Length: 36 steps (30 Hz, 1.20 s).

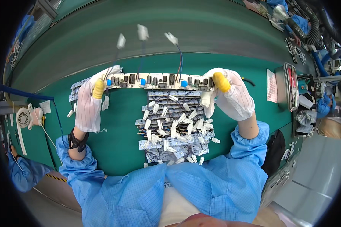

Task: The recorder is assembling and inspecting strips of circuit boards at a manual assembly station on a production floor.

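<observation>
A long white circuit board strip [161, 80], set with dark and blue components, stretches level between my two gloved hands. My left hand [93, 92], in a white glove with a yellow thumb tip, grips its left end. Its right end is in my right hand [227, 89], gloved the same way, with a loose white fold hanging below. Thin wires rise from the strip to white connectors [143, 32], somewhat blurred. Nearer to me lies a stack of similar boards [178, 142] with many white plugs and dark wires on top. A few more boards [75, 90] lie beside my left hand.
The work surface is a green mat [117, 151]. A small white fan [24, 118] stands at the left, near a blue cord [26, 92]. At the right are a metal tin [286, 87], a printed sheet [271, 86] and a black wire piece [249, 81]. Other people's blue sleeves [30, 172] show.
</observation>
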Each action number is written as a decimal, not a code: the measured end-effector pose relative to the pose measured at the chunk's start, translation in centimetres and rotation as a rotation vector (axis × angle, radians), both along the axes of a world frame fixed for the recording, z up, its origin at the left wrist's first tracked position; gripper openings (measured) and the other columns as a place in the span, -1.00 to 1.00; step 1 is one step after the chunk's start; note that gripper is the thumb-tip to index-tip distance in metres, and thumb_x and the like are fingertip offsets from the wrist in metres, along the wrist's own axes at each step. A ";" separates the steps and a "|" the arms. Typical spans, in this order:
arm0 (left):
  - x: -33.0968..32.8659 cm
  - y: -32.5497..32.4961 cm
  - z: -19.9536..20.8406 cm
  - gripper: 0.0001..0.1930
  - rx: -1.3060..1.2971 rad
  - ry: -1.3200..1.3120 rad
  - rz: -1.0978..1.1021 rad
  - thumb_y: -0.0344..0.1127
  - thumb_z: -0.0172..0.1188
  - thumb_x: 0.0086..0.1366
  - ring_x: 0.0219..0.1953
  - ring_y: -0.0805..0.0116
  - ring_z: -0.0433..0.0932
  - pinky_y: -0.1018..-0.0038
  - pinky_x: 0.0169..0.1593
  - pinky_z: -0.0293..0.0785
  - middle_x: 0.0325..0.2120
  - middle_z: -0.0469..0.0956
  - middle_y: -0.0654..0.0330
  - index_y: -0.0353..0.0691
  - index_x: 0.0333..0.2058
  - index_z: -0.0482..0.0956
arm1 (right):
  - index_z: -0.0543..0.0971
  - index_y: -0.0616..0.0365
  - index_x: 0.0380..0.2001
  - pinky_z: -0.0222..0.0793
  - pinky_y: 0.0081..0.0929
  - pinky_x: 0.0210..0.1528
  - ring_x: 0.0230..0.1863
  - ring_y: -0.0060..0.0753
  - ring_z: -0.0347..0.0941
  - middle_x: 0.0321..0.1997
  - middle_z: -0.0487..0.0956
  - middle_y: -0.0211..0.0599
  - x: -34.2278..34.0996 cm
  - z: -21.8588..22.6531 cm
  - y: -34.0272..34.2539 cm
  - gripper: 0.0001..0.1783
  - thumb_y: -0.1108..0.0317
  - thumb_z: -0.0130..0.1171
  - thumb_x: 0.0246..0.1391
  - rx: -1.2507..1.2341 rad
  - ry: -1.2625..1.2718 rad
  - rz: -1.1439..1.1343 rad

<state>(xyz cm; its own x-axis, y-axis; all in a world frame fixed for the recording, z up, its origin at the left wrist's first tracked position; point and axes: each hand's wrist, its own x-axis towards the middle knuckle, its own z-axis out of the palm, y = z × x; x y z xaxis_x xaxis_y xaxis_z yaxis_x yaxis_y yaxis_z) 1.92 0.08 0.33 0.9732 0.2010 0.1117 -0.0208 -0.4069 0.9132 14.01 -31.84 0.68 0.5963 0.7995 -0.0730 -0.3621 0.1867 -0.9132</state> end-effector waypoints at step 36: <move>-0.8 -1.5 -0.7 0.00 -0.857 0.156 -0.438 0.51 -0.34 0.17 0.00 0.21 0.43 0.23 0.17 0.17 -0.32 0.60 0.03 -0.32 0.26 0.11 | 0.56 0.11 -0.30 0.43 -0.33 -0.14 -0.14 -0.07 0.49 -0.21 0.55 -0.14 -1.5 0.9 3.1 -0.70 0.61 0.24 -0.19 -0.431 -1.378 -0.386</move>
<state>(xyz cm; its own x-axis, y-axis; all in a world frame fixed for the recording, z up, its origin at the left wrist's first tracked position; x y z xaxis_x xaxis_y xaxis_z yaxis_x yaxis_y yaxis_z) 1.17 -1.41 -0.37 0.9725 -0.2294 -0.0397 0.1339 0.4118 0.9014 12.51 -28.74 1.58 0.5554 0.6447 0.5252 0.8154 -0.2981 -0.4963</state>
